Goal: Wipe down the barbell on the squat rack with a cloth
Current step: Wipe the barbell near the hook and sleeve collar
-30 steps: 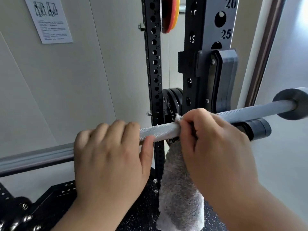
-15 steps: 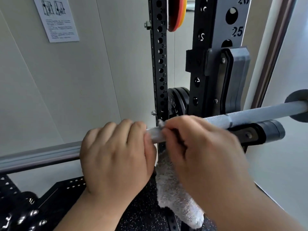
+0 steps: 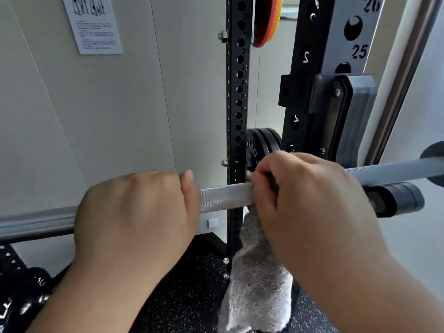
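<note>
On the rack, at hand height: barbell (image 3: 223, 197) runs across the view, lower at the left and rising slightly to the right, passing in front of the black perforated upright (image 3: 236, 92). Knurled section shows between my two hands.

Left hand (image 3: 137, 212) is wrapped over the bar, fingers curled round the far side, thumb tip up at its right edge, gripping bare steel.

Right hand (image 3: 310, 200) sits just right of that upright, fingers curled, clamping the grey cloth (image 3: 259, 284) onto the bar. A bit of cloth pokes out at the fingertips; the rest hangs down below the hand toward the floor (image 3: 187, 296), which is black and speckled. Hands are near each other, not touching.

Right of my right hand the bar runs to a dark collar (image 3: 432, 152) at the frame edge. Just below it, a short black-and-grey stub (image 3: 398, 198) sticks out.

Behind: grey numbered upright (image 3: 346, 44) with a grey hook block (image 3: 353, 116) bolted on, black plates (image 3: 262, 143) between the two uprights, red/orange plate (image 3: 266, 20) up top. Printed sheet (image 3: 93, 25) on the pale wall (image 3: 120, 116), upper left.
</note>
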Demonstrator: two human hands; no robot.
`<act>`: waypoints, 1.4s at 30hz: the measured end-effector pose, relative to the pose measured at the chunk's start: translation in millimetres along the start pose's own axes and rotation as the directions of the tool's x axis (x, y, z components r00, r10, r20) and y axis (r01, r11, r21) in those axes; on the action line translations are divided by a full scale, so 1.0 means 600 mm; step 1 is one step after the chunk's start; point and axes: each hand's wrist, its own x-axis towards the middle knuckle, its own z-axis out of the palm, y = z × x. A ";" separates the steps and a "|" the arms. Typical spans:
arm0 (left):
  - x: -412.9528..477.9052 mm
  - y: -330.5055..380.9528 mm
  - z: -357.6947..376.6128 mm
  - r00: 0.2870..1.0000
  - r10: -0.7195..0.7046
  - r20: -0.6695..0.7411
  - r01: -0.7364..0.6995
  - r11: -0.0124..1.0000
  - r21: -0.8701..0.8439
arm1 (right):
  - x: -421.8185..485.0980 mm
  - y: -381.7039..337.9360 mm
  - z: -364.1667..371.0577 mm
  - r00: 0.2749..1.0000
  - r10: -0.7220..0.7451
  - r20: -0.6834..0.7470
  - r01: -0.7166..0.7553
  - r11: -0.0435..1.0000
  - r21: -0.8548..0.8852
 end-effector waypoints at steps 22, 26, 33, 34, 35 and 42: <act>-0.041 -0.007 0.037 0.936 0.058 -0.346 -0.067 0.998 -0.014 | -0.018 -0.024 0.016 0.998 -0.056 -0.008 0.057 0.998 0.027; -0.041 -0.008 0.030 0.953 0.053 -0.297 -0.063 0.998 -0.023 | -0.035 -0.039 0.027 0.989 -0.144 0.027 0.141 0.986 0.084; -0.033 0.023 0.007 0.996 -0.013 -0.089 0.011 1.000 -0.024 | -0.032 0.009 0.007 0.999 -0.010 -0.050 0.003 0.990 -0.142; -0.034 0.032 0.005 0.997 -0.007 -0.071 0.006 1.000 -0.021 | -0.043 -0.005 0.016 0.997 -0.062 -0.045 0.056 0.990 -0.130; -0.036 0.038 0.005 0.998 0.007 -0.063 -0.009 1.000 -0.023 | -0.050 -0.009 0.018 0.993 -0.106 -0.050 0.098 0.986 -0.137; -0.039 0.064 0.009 0.994 0.060 -0.091 -0.060 0.998 0.009 | -0.027 0.067 -0.008 0.980 -0.016 -0.200 -0.027 0.978 -0.208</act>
